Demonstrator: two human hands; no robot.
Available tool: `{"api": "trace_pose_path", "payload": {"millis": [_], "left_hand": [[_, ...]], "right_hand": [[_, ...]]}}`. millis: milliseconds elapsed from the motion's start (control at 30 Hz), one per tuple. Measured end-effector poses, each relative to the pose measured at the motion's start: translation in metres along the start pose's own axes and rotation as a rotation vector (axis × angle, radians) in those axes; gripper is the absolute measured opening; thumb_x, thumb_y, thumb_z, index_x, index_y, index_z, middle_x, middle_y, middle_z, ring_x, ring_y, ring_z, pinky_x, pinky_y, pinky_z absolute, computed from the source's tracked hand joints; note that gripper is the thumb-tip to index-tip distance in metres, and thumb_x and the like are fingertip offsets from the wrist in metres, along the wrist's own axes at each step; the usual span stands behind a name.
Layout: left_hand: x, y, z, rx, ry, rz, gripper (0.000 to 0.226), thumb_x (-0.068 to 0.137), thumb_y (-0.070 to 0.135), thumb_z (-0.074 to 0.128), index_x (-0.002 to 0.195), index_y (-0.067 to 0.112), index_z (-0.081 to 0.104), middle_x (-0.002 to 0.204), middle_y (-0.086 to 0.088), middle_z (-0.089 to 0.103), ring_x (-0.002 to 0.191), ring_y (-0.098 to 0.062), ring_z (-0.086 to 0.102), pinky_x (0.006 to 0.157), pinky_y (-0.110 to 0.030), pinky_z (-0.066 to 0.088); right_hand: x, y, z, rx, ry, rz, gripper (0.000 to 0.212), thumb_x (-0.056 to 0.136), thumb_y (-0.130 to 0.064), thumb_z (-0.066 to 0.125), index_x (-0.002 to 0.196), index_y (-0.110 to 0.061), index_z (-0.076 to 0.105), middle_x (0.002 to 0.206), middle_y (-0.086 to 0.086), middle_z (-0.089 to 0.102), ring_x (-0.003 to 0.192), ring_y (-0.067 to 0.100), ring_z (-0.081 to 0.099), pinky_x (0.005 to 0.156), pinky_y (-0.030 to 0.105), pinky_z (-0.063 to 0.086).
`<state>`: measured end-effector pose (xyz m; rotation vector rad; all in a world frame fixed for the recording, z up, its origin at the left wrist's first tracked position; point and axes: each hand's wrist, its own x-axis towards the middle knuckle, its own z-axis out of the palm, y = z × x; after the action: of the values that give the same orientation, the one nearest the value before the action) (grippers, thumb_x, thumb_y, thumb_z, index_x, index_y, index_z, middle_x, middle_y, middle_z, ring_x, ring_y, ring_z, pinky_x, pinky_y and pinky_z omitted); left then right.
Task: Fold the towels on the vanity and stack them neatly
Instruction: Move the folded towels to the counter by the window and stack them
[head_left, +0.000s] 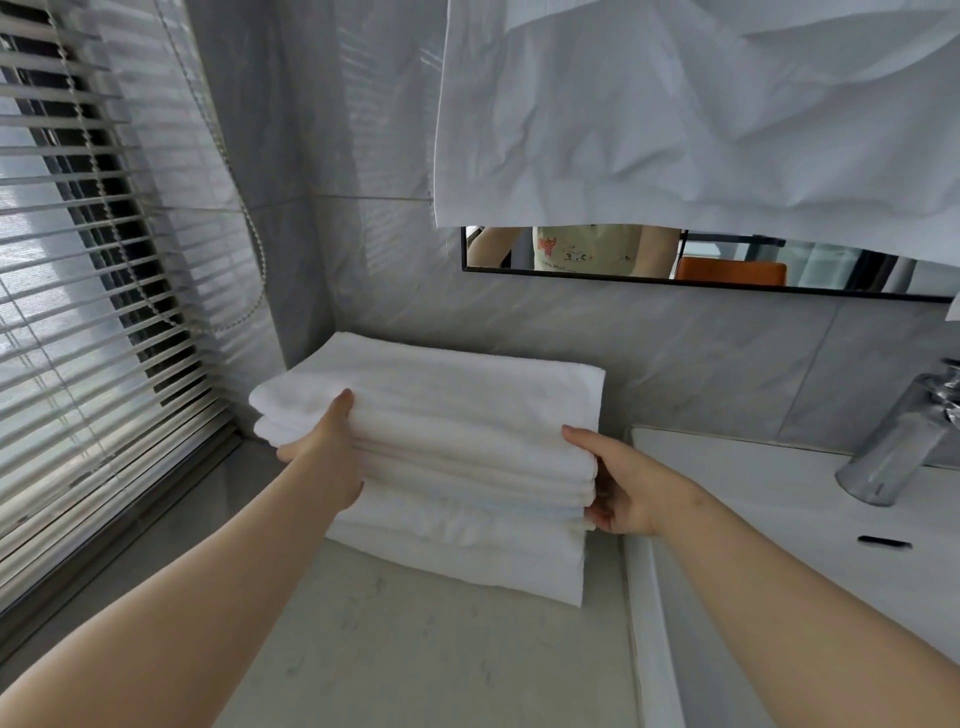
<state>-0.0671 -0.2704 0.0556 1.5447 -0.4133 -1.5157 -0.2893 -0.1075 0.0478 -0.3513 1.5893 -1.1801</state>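
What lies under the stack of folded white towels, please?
The stack of folded towels rests on the pale vanity countertop, which shows bare in front of it. Anything else beneath is covered by the towels, so that cannot be seen.

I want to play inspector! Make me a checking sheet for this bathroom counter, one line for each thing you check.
Surface: pale marbled vanity top, with the sink set in at the right.
Job's things: towel stack, white and folded in several layers, near the back corner.
Clutter: white cloth hanging over most of the mirror.
Grip: left hand holds the stack's left end, thumb on top; right hand holds the right end, thumb on top.
Cables: nothing seen; only a bead cord hangs there.
Surroundings: slatted blind at left, faucet at right, grey tiled wall behind.
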Motion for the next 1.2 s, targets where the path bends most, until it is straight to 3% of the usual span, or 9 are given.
{"api": "trace_pose_path", "payload": {"millis": [67,167,233,333,433,900,967,1100,1200], "left_hand": [[-0.007,-0.002,0.002,0.002,-0.032,-0.018,0.1,0.058,0.053,0.08,0.139,0.028,0.027,0.135,-0.001,0.039,0.117,-0.028,0.044,0.086,-0.044,0.045],[-0.007,-0.004,0.002,0.019,-0.066,-0.032,0.105,0.045,0.057,0.082,0.133,0.028,0.034,0.129,0.0,0.044,0.109,-0.026,0.047,0.074,-0.045,0.044],[-0.006,-0.003,0.002,0.025,-0.066,-0.019,0.1,0.046,0.057,0.082,0.131,0.026,0.038,0.126,0.002,0.047,0.101,-0.024,0.048,0.075,-0.041,0.043],[-0.003,-0.001,0.002,0.017,-0.075,0.008,0.083,0.06,0.051,0.081,0.128,0.023,0.042,0.119,0.006,0.05,0.095,-0.019,0.051,0.08,-0.028,0.044],[0.0,0.007,0.0,-0.019,-0.116,-0.001,0.068,0.069,0.039,0.08,0.126,0.02,0.047,0.119,0.003,0.051,0.101,-0.017,0.055,0.087,-0.024,0.047],[0.008,0.02,-0.001,0.039,-0.081,0.121,0.083,0.07,0.032,0.081,0.137,0.021,0.035,0.133,-0.004,0.045,0.116,-0.024,0.049,0.088,-0.032,0.049],[0.006,0.013,-0.002,0.042,-0.074,0.092,0.085,0.068,0.036,0.081,0.137,0.023,0.034,0.133,-0.004,0.045,0.115,-0.024,0.049,0.084,-0.035,0.048],[-0.01,-0.008,-0.003,0.048,-0.045,-0.039,0.094,0.056,0.063,0.076,0.133,0.028,0.034,0.129,-0.002,0.044,0.112,-0.028,0.048,0.079,-0.043,0.045],[-0.021,-0.015,0.009,0.075,-0.113,-0.101,0.081,0.064,0.069,0.068,0.122,0.021,0.038,0.124,-0.005,0.044,0.114,-0.029,0.047,0.09,-0.045,0.044]], "right_hand": [[0.0,0.0,0.0,-0.023,-0.014,0.019,0.044,0.074,-0.051,0.07,0.094,-0.014,0.06,0.088,0.008,0.062,0.076,0.021,0.057,0.06,0.028,0.044],[-0.001,0.0,0.001,-0.015,-0.065,0.011,0.05,0.073,-0.053,0.068,0.104,-0.013,0.062,0.104,0.011,0.064,0.096,0.027,0.06,0.079,0.036,0.047],[-0.002,0.0,0.002,0.013,-0.081,-0.001,0.048,0.074,-0.05,0.069,0.106,-0.014,0.062,0.106,0.012,0.065,0.099,0.028,0.06,0.083,0.038,0.048],[-0.004,0.002,0.003,0.103,-0.066,-0.026,0.04,0.079,-0.044,0.069,0.103,-0.013,0.061,0.099,0.012,0.064,0.09,0.026,0.061,0.075,0.036,0.052],[-0.004,0.004,0.005,0.186,-0.051,-0.058,0.038,0.081,-0.04,0.068,0.104,-0.011,0.06,0.097,0.013,0.063,0.088,0.027,0.061,0.072,0.037,0.053],[-0.005,0.006,0.008,0.265,-0.034,-0.099,0.033,0.081,-0.028,0.071,0.104,-0.006,0.059,0.096,0.014,0.062,0.088,0.028,0.06,0.072,0.037,0.053],[-0.005,0.007,0.008,0.27,-0.034,-0.111,0.033,0.082,-0.026,0.07,0.107,-0.007,0.059,0.095,0.013,0.063,0.087,0.027,0.06,0.071,0.036,0.053],[-0.006,0.002,0.014,0.266,-0.092,-0.131,0.033,0.084,-0.028,0.067,0.111,-0.01,0.061,0.097,0.011,0.067,0.089,0.027,0.063,0.071,0.038,0.053],[-0.007,-0.008,0.022,0.272,-0.148,-0.108,0.023,0.083,-0.033,0.065,0.093,-0.013,0.066,0.075,0.009,0.072,0.076,0.026,0.065,0.064,0.034,0.054]]}}
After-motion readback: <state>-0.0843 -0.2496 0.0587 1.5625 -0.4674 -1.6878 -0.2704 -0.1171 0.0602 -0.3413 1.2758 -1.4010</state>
